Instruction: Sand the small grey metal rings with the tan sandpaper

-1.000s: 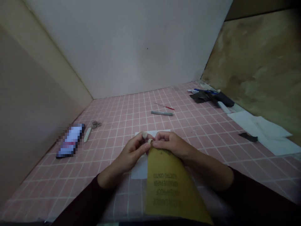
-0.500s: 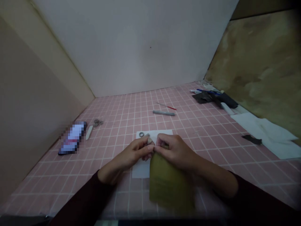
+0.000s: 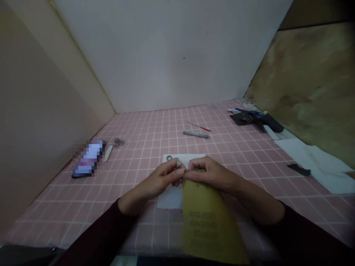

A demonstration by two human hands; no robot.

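A yellow-brown sheet of sandpaper (image 3: 209, 218) with printed lettering on its visible side hangs down toward the table's front edge. My right hand (image 3: 212, 171) is closed on its top edge, thumb on the near side and fingers curled behind. Close beside it, my left hand (image 3: 168, 173) is closed in a pinch, with its thumb tip at the sheet's upper left corner. Something pale shows at the left index fingertip; what the left fingers hold is hidden. Beneath both hands lies a white sheet of paper (image 3: 169, 197), with a small grey metal ring (image 3: 169, 157) at its far left corner.
Beyond the paper are a grey rod (image 3: 195, 134) and a thin red-handled tool (image 3: 204, 129). On the left lie a phone (image 3: 89, 159), a pale flat stick (image 3: 108, 153) and small metal rings (image 3: 118, 142). Dark scraps (image 3: 242, 118) and white sheets (image 3: 313, 155) lie along the right wall.
The sandpaper, blurred before, now hangs steadier and lower, its lettering visible. My right fingers lie flatter along its top edge. The whole view has shifted slightly.
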